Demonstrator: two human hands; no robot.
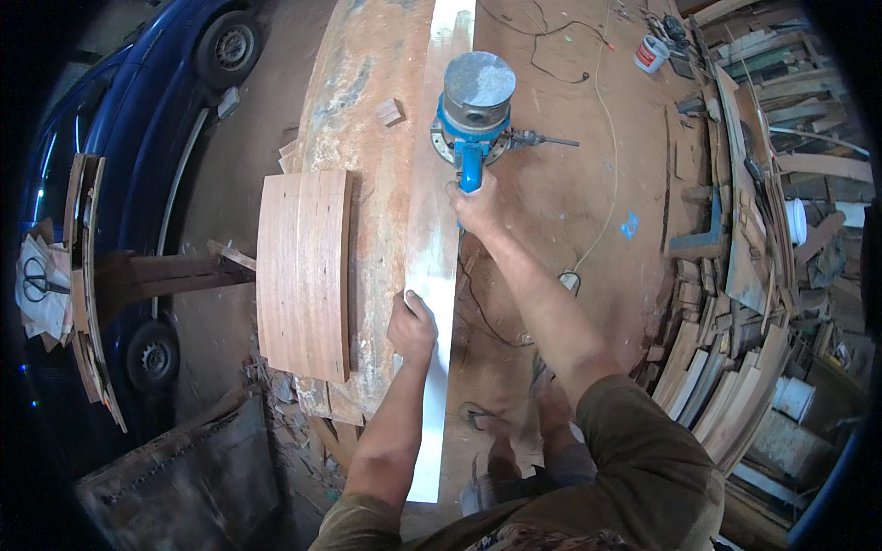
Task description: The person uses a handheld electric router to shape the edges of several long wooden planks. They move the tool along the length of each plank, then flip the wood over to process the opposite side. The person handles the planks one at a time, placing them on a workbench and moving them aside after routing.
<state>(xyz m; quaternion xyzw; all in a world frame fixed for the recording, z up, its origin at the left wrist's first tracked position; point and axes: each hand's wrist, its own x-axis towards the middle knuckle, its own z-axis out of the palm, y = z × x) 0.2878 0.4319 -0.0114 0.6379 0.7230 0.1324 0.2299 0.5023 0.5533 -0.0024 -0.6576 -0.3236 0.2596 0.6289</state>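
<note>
A long, narrow pale board [432,257] runs away from me along the right side of a worn bench top. My right hand [476,204] is wrapped round the blue handle of a power tool [476,110], which has a round grey cap and a ring-shaped base with a rod sticking out to the right. The tool stands on the far half of the board and overhangs its right edge. Closer to me, my left hand [412,326] is closed on the board's left edge, its thumb on top. The tool's underside is hidden.
Left of the board, a reddish wood panel [305,275] and a small wood block [390,112] lie on the bench [367,193]. Cables [602,101] trail over the dirt floor. Timber offcuts [721,386] and a white bucket [650,53] are at right; a blue vehicle [138,119] is at left.
</note>
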